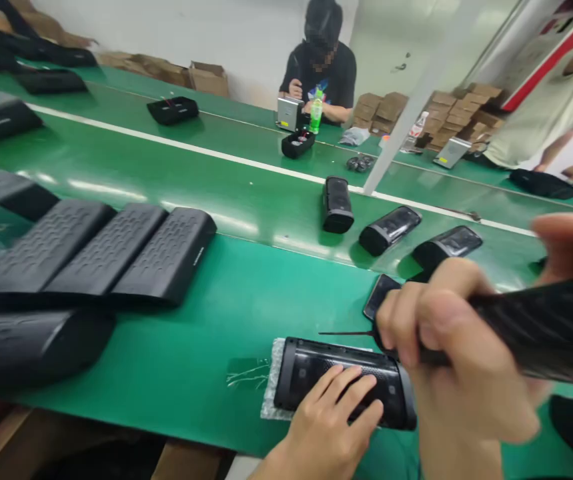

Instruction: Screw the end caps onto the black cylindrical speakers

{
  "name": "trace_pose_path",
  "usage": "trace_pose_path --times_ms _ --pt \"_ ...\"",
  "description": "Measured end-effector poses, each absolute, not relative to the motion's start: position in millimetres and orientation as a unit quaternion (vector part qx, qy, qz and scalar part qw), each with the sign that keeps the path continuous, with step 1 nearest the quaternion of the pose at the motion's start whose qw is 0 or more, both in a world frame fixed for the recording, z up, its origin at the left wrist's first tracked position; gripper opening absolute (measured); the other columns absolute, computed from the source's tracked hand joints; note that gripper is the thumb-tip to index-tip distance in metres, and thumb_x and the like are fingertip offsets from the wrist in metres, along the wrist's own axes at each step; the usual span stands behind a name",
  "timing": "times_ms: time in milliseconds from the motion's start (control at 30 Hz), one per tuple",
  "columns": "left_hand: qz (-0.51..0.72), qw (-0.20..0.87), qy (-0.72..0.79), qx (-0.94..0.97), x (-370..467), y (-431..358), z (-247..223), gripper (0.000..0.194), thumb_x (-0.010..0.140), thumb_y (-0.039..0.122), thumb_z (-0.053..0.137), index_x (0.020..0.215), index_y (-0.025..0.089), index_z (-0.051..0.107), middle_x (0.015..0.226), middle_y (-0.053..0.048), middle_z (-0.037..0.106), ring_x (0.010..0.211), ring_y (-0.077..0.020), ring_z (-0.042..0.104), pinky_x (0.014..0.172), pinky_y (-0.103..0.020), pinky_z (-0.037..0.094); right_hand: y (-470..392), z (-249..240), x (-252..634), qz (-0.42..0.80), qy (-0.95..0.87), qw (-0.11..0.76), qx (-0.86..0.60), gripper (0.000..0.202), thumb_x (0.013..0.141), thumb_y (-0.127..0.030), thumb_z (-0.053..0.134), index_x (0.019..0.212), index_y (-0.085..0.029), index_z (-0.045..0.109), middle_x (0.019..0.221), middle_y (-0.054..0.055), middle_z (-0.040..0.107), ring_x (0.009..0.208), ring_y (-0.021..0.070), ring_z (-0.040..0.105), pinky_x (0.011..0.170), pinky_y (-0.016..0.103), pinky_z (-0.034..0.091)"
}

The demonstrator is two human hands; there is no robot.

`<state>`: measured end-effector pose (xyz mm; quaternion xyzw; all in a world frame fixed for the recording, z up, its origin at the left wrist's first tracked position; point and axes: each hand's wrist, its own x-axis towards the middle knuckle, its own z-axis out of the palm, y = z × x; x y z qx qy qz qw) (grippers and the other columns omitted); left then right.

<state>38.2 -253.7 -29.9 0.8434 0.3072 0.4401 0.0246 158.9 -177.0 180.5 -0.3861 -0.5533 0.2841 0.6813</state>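
Observation:
My left hand (329,423) lies flat, fingers spread, on a black speaker housing (311,373) that rests on a white foam pad (271,387) near the front edge of the green bench. My right hand (459,363) is closed around a long, blurred black object (546,333) that runs off to the right. A thin black tip (341,333) points left from this hand, just above the housing. Other fingers (569,243) touch the top of the object at the right edge; I cannot tell whose they are.
Three ribbed black covers (111,250) lie side by side at the left, with a larger one (31,347) in front. Three speaker bodies (389,230) lie on the green conveyor (191,173). A seated person (322,67) works across the belt; cardboard boxes (441,110) are stacked behind.

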Motion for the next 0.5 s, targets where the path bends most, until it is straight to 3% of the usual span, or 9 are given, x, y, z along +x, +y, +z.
trace_pose_path --times_ms 67,200,300,500 --pt "0.450 0.012 0.302 0.840 40.8 -254.3 -37.9 0.018 0.110 0.028 0.077 0.126 0.026 0.086 0.144 -0.005 0.087 0.140 -0.0245 0.079 0.135 -0.043 0.056 -170.1 172.0 138.6 0.313 -0.569 0.667 -0.366 0.059 0.115 -0.023 0.085 0.162 -0.051 0.061 0.075 -0.012 0.053 0.044 0.0181 0.046 0.046 0.042 0.045" --pt "0.461 0.000 0.298 0.836 48.9 -256.1 -52.0 0.011 0.111 0.032 0.077 0.114 0.024 0.085 0.138 -0.008 0.088 0.133 -0.0253 0.081 0.131 -0.043 0.059 -167.4 161.0 117.9 0.336 -0.564 0.657 -0.370 0.065 0.115 -0.025 0.089 0.163 -0.049 0.052 0.077 -0.013 0.058 0.046 0.0215 0.049 0.048 0.046 0.043" --pt "0.463 -0.005 0.297 0.835 54.3 -257.2 -55.5 0.011 0.111 0.033 0.076 0.109 0.024 0.083 0.133 -0.009 0.088 0.130 -0.0256 0.081 0.128 -0.042 0.061 -167.2 159.9 110.9 0.321 -0.572 0.658 -0.370 0.061 0.114 -0.022 0.088 0.159 -0.043 0.053 0.077 -0.013 0.058 0.045 0.0204 0.047 0.048 0.046 0.042" --pt "0.476 -0.014 0.303 0.825 58.2 -255.7 -50.4 0.015 0.111 0.035 0.078 0.102 0.024 0.082 0.131 -0.010 0.088 0.129 -0.0271 0.082 0.124 -0.042 0.063 -165.2 159.2 105.0 0.321 -0.592 0.638 -0.374 0.050 0.113 -0.027 0.089 0.154 -0.046 0.067 0.073 -0.011 0.053 0.045 0.0204 0.048 0.044 0.044 0.044"
